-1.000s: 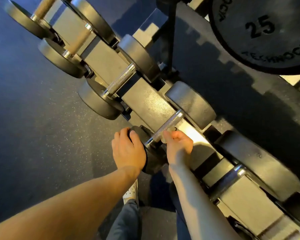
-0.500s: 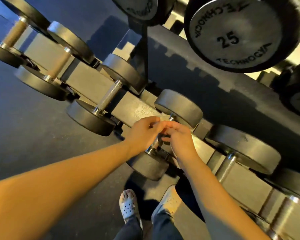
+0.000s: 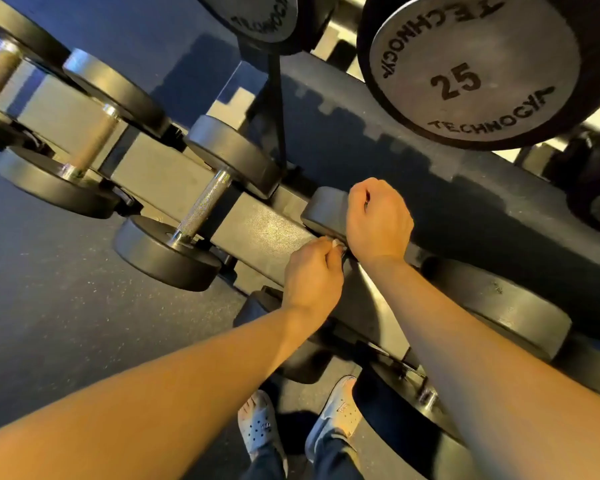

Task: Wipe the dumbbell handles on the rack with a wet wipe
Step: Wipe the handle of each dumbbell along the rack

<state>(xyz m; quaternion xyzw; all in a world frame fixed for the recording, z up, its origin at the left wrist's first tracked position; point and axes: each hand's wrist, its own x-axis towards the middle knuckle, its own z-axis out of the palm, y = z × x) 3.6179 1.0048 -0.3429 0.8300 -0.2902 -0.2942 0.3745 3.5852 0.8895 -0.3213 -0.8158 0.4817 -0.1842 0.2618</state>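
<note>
Compared against 1 s ago. Found left grip (image 3: 312, 275) off the dumbbell's near head and up at the handle, curled, pinching the wet wipe (image 3: 336, 243) at its tips. Found right grip (image 3: 378, 220) moved further along, just beyond the left grip, clenched against the far head (image 3: 321, 209); cannot tell whether wrapped round handle or wipe. Placed the handle itself directly under both grips, hidden. Taken to mean the wipe being worked along this 1 handle with 2 grips: step under way, not done. Counted 3 more handles (image 3: 205, 206) on the rack (image 3: 267, 226), left of the left grip.
</note>
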